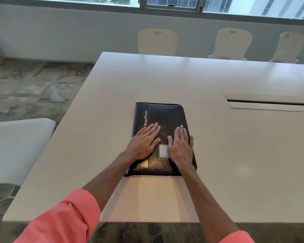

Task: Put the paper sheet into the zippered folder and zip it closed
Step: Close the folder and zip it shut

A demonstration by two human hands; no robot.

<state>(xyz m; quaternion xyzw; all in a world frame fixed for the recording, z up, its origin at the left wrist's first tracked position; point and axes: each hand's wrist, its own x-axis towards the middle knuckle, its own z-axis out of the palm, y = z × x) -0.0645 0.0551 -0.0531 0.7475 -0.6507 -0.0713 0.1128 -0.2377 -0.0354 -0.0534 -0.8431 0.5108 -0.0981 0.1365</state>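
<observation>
Both hands, the left hand (142, 143) and right hand (180, 146), lie flat with fingers spread on the closed black zippered folder (162, 116) on the white counter (218, 155).

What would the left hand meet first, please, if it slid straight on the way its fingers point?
The left hand, flat on the folder, would probably cross bare cover, reach its far edge, then table.

A white table (218, 137) stands on patterned carpet (33, 88), cream chairs (157, 42) lined beneath daylit windows (172, 2).
</observation>
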